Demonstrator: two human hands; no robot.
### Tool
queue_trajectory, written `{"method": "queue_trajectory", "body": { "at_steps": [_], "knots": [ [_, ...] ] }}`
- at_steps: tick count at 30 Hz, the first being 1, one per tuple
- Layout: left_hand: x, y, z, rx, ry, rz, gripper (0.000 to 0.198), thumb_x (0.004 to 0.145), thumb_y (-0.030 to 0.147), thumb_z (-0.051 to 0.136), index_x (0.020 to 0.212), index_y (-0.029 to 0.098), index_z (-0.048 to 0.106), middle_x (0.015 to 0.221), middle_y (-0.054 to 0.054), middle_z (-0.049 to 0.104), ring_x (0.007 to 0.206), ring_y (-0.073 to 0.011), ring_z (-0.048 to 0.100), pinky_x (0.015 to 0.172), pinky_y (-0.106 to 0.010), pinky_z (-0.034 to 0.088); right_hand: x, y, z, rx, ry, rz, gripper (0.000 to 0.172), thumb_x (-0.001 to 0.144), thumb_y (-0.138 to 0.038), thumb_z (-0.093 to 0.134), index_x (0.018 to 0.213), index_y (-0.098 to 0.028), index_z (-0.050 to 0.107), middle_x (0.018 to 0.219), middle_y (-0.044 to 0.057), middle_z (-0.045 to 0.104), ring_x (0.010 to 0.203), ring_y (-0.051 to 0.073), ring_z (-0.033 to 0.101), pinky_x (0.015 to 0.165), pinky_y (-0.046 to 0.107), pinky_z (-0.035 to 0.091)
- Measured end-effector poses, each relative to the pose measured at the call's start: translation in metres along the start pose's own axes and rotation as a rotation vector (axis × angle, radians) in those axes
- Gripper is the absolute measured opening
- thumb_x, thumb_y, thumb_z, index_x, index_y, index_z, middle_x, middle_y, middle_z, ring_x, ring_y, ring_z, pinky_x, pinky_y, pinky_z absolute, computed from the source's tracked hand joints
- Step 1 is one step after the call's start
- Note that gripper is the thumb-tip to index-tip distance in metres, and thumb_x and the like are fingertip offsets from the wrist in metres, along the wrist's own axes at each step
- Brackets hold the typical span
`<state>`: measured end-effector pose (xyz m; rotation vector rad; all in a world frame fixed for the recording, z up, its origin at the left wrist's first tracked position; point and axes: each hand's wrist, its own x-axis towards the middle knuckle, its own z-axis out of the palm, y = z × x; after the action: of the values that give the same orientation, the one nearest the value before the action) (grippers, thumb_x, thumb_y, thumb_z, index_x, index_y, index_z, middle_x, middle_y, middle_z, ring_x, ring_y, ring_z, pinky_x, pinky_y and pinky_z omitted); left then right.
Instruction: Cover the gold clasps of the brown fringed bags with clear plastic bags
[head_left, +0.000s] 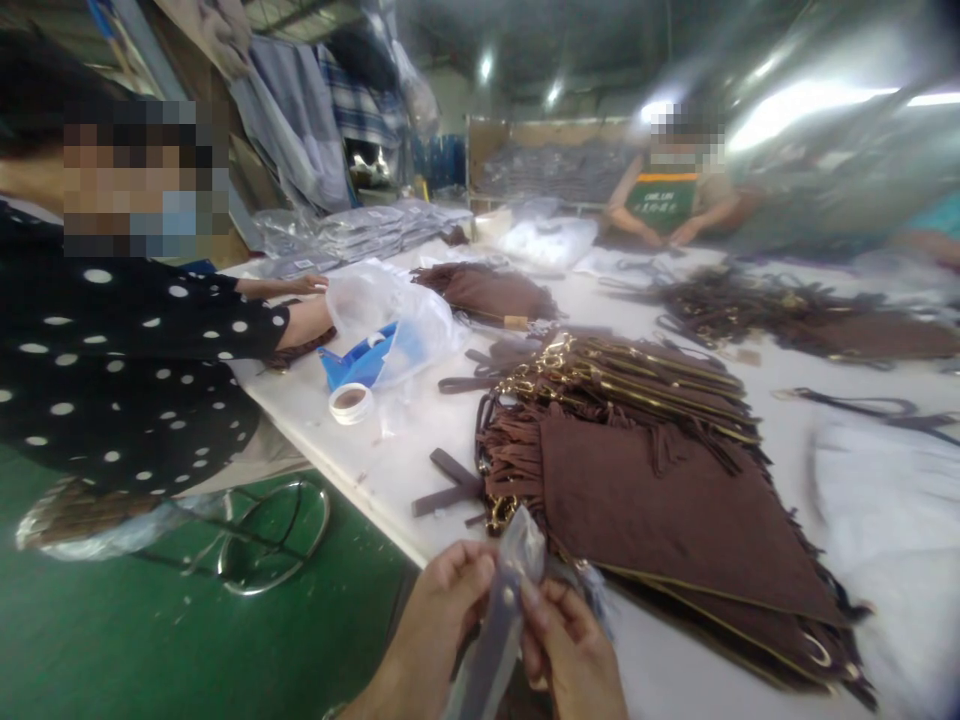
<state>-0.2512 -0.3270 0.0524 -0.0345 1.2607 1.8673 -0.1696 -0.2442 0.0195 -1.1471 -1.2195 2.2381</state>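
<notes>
Between my hands, at the table's near edge, is a dark strap in a clear plastic sleeve, with a small metal stud showing near its top. My left hand pinches it from the left. From the right, the thumb and fingers of my right hand close on it. The sleeve's upper end sticks up crumpled above my fingers. Just beyond lies a stack of brown fringed suede bags with gold zips and clasps. A loose dark strap end pokes out on the stack's left.
A white round tub stands by a blue box and plastic bags. More brown bags lie farther back. At left a co-worker in a dotted top reaches over the table; another person in a green apron stands behind. White sheets lie right.
</notes>
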Motion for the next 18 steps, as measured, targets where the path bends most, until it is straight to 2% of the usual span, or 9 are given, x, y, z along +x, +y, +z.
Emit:
{"method": "queue_trajectory", "body": {
  "at_steps": [3,6,9,12,14,18],
  "knots": [
    [0.003,0.0,-0.004,0.039,0.047,-0.007,0.036,0.073,0.044,0.078,0.086,0.017,0.06,0.065,0.0,0.062,0.053,-0.0126,0.056,0.053,-0.022,0.04,0.004,0.006,-0.001,0.024,0.001,-0.022,0.049,0.061,-0.059,0.082,0.076,-0.016,0.063,0.035,-0.009,0.044,0.031,0.005,0.032,0.035,0.016,0.023],
    [0.01,-0.001,-0.002,0.074,0.041,-0.015,0.034,0.073,0.042,0.078,0.082,0.016,0.059,0.064,0.0,0.062,0.053,-0.0122,0.054,0.052,-0.022,0.038,0.006,0.01,-0.002,0.066,0.012,-0.036,0.051,0.061,-0.059,0.082,0.081,-0.016,0.063,0.036,-0.009,0.045,0.031,0.005,0.031,0.035,0.015,0.023],
    [0.018,0.0,0.002,0.114,0.036,-0.003,0.029,0.072,0.036,0.077,0.08,0.016,0.059,0.064,0.0,0.061,0.053,-0.0115,0.053,0.052,-0.021,0.038,0.005,0.006,0.0,0.043,0.076,-0.076,0.049,0.058,-0.057,0.084,0.074,-0.017,0.061,0.04,-0.008,0.046,0.035,0.005,0.033,0.036,0.015,0.024],
    [0.025,-0.001,0.003,0.165,0.063,0.045,0.022,0.07,0.028,0.076,0.076,0.016,0.058,0.062,0.001,0.059,0.054,-0.0106,0.05,0.053,-0.021,0.037,0.0,0.0,0.004,-0.085,0.131,-0.162,0.045,0.061,-0.056,0.083,0.066,-0.017,0.06,0.045,-0.008,0.044,0.041,0.006,0.034,0.038,0.016,0.025],
    [0.028,-0.002,0.002,0.23,0.078,0.077,0.018,0.07,0.024,0.073,0.074,0.016,0.058,0.062,0.001,0.058,0.056,-0.0107,0.05,0.054,-0.021,0.037,-0.004,-0.003,0.005,-0.168,0.155,-0.217,0.041,0.065,-0.057,0.079,0.068,-0.018,0.064,0.049,-0.005,0.05,0.044,0.009,0.04,0.04,0.019,0.031],
    [0.031,-0.006,-0.003,0.328,0.067,0.135,0.014,0.073,0.022,0.068,0.077,0.016,0.056,0.066,0.0,0.06,0.06,-0.0122,0.053,0.058,-0.022,0.039,-0.008,-0.004,0.002,-0.326,0.151,-0.313,0.039,0.074,-0.059,0.07,0.087,-0.022,0.07,0.066,0.001,0.066,0.061,0.019,0.059,0.049,0.026,0.046]
  ]
}}
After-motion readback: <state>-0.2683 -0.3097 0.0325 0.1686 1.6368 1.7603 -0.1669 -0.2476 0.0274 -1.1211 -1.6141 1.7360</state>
